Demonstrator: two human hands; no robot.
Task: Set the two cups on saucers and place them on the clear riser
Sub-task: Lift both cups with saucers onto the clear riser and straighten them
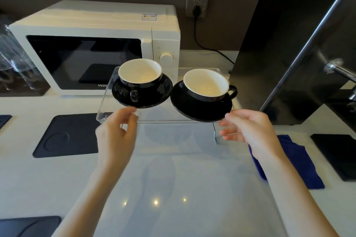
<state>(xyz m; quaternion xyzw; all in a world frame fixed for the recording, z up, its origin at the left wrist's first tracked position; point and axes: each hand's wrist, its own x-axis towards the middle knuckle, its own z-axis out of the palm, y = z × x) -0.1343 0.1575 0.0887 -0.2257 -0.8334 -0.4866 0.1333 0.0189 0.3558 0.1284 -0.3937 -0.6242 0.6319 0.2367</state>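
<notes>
Two black cups with white insides stand on black saucers on the clear riser [165,116]. The left cup [140,72] sits on the left saucer [154,94], handle toward me. The right cup [206,84] rests on the right saucer [192,107], handle to the right. My left hand [116,132] hovers at the riser's front left edge, fingers apart, holding nothing. At the front right edge, just below the right saucer, is my right hand [248,131], also open and empty.
A white microwave [92,44] stands right behind the riser. Dark mats [67,136] [337,154] lie left and right on the white counter, with a blue cloth [294,161] at the right. Clear glasses [15,63] stand far left; a dark cabinet with a metal handle [335,65] rises at right.
</notes>
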